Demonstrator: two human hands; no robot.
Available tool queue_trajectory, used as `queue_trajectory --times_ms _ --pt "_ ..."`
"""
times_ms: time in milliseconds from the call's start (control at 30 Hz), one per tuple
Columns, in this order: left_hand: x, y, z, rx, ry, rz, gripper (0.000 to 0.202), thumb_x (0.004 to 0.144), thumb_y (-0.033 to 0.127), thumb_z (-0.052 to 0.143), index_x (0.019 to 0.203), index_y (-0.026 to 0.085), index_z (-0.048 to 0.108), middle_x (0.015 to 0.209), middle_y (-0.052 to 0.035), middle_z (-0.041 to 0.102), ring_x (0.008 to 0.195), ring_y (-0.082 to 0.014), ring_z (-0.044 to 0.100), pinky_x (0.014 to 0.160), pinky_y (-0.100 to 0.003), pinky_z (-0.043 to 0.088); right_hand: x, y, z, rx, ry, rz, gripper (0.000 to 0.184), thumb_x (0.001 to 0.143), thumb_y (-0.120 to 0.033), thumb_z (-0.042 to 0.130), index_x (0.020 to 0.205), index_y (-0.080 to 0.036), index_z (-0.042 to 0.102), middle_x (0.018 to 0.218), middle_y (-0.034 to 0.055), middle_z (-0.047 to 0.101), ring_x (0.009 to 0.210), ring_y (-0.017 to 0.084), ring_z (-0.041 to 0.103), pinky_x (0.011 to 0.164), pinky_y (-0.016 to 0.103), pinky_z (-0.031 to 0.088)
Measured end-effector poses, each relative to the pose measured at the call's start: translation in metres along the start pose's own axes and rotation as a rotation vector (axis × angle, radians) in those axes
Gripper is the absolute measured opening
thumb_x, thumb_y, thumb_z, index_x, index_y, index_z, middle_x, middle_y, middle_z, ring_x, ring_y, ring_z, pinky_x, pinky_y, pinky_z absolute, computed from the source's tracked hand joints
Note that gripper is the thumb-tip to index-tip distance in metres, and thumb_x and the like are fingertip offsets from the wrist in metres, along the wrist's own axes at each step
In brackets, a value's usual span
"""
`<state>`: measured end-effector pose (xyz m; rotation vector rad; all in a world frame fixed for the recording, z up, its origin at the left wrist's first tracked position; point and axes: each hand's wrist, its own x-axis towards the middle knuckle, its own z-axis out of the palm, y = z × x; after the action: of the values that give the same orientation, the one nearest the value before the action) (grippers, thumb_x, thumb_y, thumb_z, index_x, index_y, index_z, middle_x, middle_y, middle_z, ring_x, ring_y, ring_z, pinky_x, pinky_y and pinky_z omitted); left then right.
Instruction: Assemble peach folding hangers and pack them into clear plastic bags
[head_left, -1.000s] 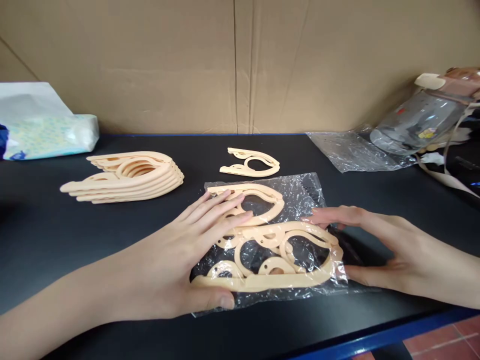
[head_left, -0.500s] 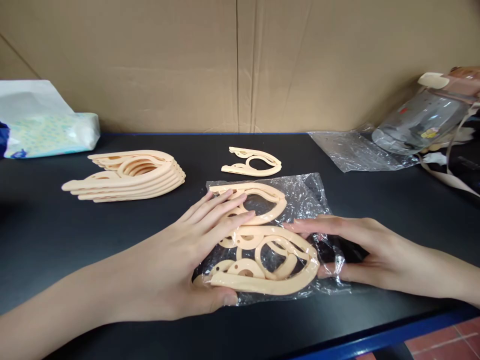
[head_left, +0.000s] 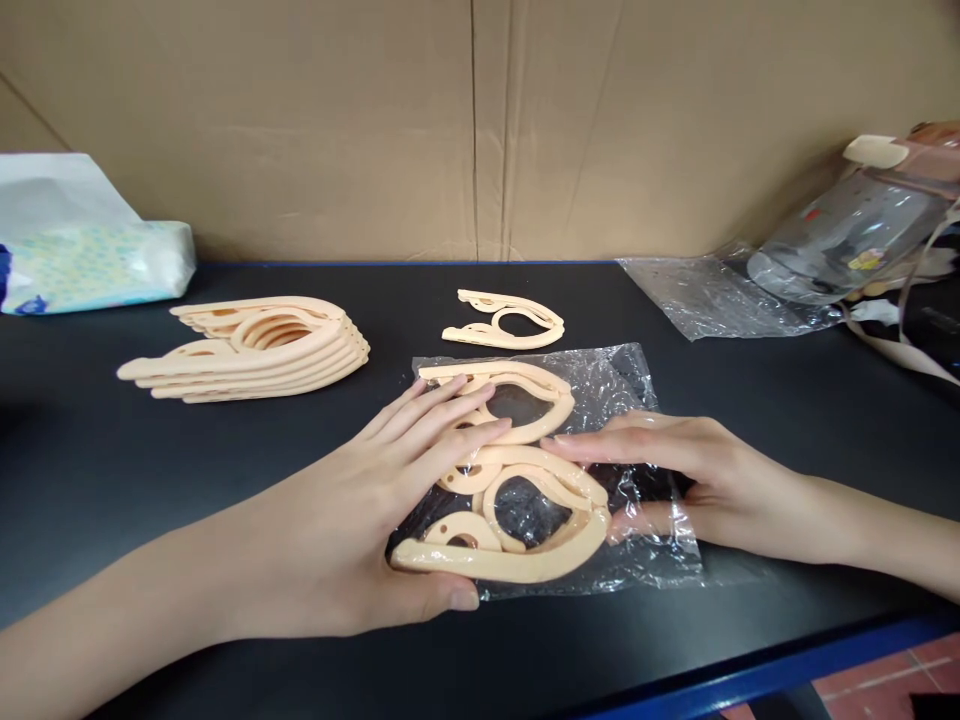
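Observation:
A clear plastic bag (head_left: 634, 375) lies flat on the black table with cream folding hangers in it. The far folded hanger (head_left: 551, 432) and the near folded hanger (head_left: 517, 568) sit side by side, rounded ends to the right. My left hand (head_left: 382, 500) rests over their left ends, its fingers stretched across the far hanger and its thumb along the near edge. At the bag's right side, my right hand (head_left: 697, 470) has finger and thumb about the near hanger's rounded end. Shiny film crosses part of this hand.
A stack of several folded hangers (head_left: 300, 375) stands at left, and a single hanger (head_left: 502, 338) lies behind the bag. A tissue pack (head_left: 97, 265) is at the back left. Another clear bag (head_left: 690, 300) and a water bottle (head_left: 847, 235) are at the back right. Cardboard (head_left: 337, 130) rises behind.
The near hanger has slid left inside the bag, now level with the far one. My right hand has moved left with it. My left hand has stayed in place.

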<state>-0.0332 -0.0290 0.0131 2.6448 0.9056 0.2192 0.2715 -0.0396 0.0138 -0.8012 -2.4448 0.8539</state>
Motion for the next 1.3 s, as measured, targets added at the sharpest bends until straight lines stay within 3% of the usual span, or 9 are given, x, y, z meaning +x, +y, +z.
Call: queue_trajectory --times_ms 167,300,500,667,900,1100,1300 --pt "0.003 -0.002 -0.004 0.029 -0.061 0.035 0.087 0.083 0.058 0.066 0.155 0.031 0.025 0.164 -0.0053 0.025 0.152 -0.036 0.015 0.121 -0.061 0.021 0.003 0.0 -0.001 -0.023 0.001 -0.041 0.059 0.092 -0.025 0.067 0.146 -0.03 0.046 0.136 0.0031 0.064 0.116 0.017 0.065 0.099 0.028 0.053" --pt "0.004 -0.003 -0.005 0.034 -0.028 0.059 0.089 0.079 0.052 0.071 0.153 0.029 0.029 0.162 -0.0066 0.03 0.151 -0.0362 0.019 0.122 -0.06 0.02 0.008 -0.001 -0.002 -0.037 0.014 -0.047 0.054 0.092 -0.03 0.066 0.143 -0.028 0.05 0.132 0.0048 0.066 0.116 0.018 0.065 0.098 0.03 0.054" --pt "0.004 0.001 -0.003 0.048 0.012 0.049 0.085 0.08 0.048 0.07 0.152 0.029 0.029 0.161 -0.0059 0.032 0.151 -0.0331 0.022 0.123 -0.056 0.021 0.004 0.005 0.005 -0.074 0.11 -0.036 0.068 0.085 -0.034 0.075 0.145 -0.03 0.044 0.125 0.0038 0.067 0.108 0.016 0.066 0.095 0.027 0.053" --pt "0.004 0.002 0.0 0.037 0.052 0.027 0.084 0.078 0.046 0.072 0.15 0.031 0.032 0.16 -0.0052 0.036 0.149 -0.0343 0.025 0.122 -0.056 0.022 0.002 0.008 0.009 -0.024 0.132 -0.052 0.067 0.084 -0.032 0.076 0.143 -0.029 0.044 0.119 0.0043 0.068 0.1 0.016 0.067 0.086 0.026 0.055" --pt "0.005 0.0 -0.002 0.052 0.036 0.043 0.085 0.081 0.054 0.07 0.151 0.03 0.029 0.161 -0.0054 0.034 0.151 -0.0316 0.022 0.124 -0.054 0.02 0.003 0.003 0.011 -0.077 0.026 -0.258 0.046 0.096 -0.015 0.057 0.14 -0.025 0.048 0.092 0.0006 0.071 0.078 0.011 0.063 0.072 0.022 0.05" --pt "0.006 -0.001 -0.006 0.082 -0.012 0.085 0.084 0.084 0.057 0.066 0.152 0.027 0.028 0.161 -0.0075 0.033 0.151 -0.0319 0.021 0.123 -0.056 0.02 0.004 -0.006 0.006 -0.345 -0.076 -0.329 0.044 0.1 -0.008 0.043 0.141 -0.022 0.048 0.097 0.0017 0.072 0.077 0.012 0.061 0.066 0.023 0.047" --pt "0.008 -0.002 -0.008 0.072 -0.005 0.09 0.085 0.082 0.063 0.065 0.15 0.026 0.031 0.159 -0.0078 0.036 0.151 -0.0326 0.023 0.123 -0.055 0.02 0.003 -0.008 0.004 -0.356 -0.081 -0.344 0.043 0.1 -0.008 0.045 0.141 -0.021 0.046 0.1 0.001 0.072 0.082 0.012 0.061 0.069 0.024 0.049"
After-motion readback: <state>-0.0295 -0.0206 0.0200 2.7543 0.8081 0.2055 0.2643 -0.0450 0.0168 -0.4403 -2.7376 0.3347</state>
